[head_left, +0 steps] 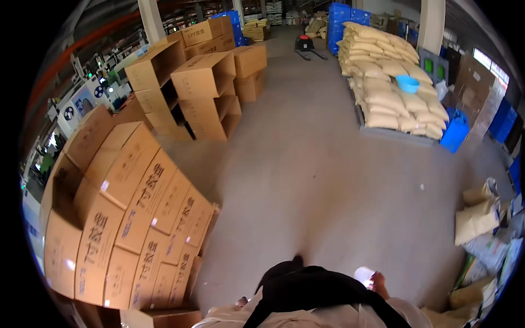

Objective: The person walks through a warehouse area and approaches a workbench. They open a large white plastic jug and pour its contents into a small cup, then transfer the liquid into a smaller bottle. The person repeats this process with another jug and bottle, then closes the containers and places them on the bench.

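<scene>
My right hand is low in the view, to the right of my body, with its fingers closed on a white rounded object. Glare and small size hide what kind of object it is. Of my left hand only a small part shows beside my pale clothing, and its fingers cannot be made out. A black garment or bag covers my front, between the two hands. Neither hand touches the cartons or sacks around me.
Stacked brown cartons stand close on the left, with open-sided cartons beyond. Ahead, a pallet jack sits on the grey floor. Beige sacks on a pallet carry a blue basin. Loose bags lie at right.
</scene>
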Demonstrator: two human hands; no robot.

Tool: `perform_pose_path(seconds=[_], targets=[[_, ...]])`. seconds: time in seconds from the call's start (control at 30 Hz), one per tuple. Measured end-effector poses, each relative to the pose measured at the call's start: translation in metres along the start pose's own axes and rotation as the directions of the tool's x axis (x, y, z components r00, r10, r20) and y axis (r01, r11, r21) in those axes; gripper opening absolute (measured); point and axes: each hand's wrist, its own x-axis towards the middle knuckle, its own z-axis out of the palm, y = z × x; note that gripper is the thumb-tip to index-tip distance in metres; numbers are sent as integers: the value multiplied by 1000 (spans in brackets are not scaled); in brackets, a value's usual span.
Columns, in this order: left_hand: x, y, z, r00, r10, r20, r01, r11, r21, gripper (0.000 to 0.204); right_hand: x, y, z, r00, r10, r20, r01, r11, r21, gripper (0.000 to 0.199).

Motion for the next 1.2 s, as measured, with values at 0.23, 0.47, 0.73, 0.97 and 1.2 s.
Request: perform_pose_path(seconds=[0.23, 0.47, 0.73, 0.97, 1.2], targets=[[117, 208, -208, 1000, -8, 4, 8, 999, -47, 40, 142, -66, 54, 969, 247, 23, -247, 969, 18, 30], [284, 332, -362, 974, -58, -217, 54, 998, -21, 28, 348, -118, 159, 886, 401, 233, -404, 914, -35, 26], [415, 481, -525, 992, -66, -104, 69, 997, 20, 37, 519, -520, 259, 967, 215, 134, -204, 974, -96, 21], [596, 584, -598, 996, 24, -83, -22, 999, 25, 28, 729, -763, 354, 995, 100, 12, -100, 995, 10, 21], [780, 730, -743, 992, -126, 27, 129, 982, -141, 43, 870, -913, 436, 982, 189, 2, -189, 982, 0, 22]])
